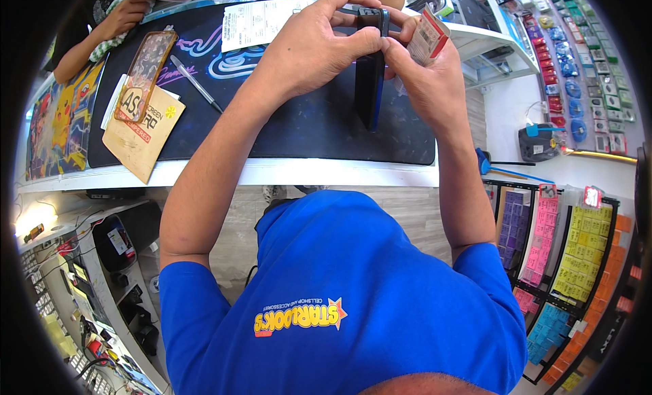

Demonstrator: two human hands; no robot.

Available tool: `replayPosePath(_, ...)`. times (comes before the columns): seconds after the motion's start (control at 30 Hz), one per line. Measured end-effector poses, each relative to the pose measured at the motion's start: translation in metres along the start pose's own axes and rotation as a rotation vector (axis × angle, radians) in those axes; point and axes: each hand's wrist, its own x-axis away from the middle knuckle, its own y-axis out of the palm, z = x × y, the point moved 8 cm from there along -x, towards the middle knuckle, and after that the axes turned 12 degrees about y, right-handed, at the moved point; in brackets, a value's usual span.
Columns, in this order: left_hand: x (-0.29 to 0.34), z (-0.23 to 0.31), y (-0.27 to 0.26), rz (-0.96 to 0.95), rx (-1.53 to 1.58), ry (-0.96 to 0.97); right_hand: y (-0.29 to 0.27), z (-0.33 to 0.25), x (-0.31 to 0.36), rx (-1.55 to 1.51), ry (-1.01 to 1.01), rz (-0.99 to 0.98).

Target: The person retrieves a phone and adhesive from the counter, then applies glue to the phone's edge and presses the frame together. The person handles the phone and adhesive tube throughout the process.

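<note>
Over the black desk mat, a dark smartphone (369, 89) is held up nearly edge-on, its narrow side toward me. My left hand (319, 45) is closed around its upper end, thumb on the near edge. Against the phone's right side press the thumb and fingertips of my right hand (435, 82). That hand also keeps a small red-and-white packet (430, 40) pinched between its fingers. Whether the phone's lower end touches the mat I cannot tell. The phone's screen and back are mostly turned away from view.
On the mat (305, 133) lie a printed paper (255, 25), a pen (195, 82), a clear patterned phone case (151, 62) and a brown envelope (144, 137). Another person's hand (128, 16) holds a cloth at far left. A glass display case (482, 45) stands right.
</note>
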Motion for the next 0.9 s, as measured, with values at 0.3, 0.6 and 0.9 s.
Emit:
replayPosePath(0.3, -0.004, 0.005, -0.003, 0.001, -0.101, -0.005, 0.0, 0.009, -0.003, 0.037, 0.026, -0.021)
replayPosePath(0.6, -0.012, 0.013, -0.003, -0.021, -0.178, 0.003, 0.007, 0.0, -0.007, -0.137, 0.17, -0.091)
replayPosePath(0.9, -0.012, 0.006, 0.005, -0.034, -0.181, 0.02, -0.004, 0.02, -0.002, -0.122, 0.243, 0.001)
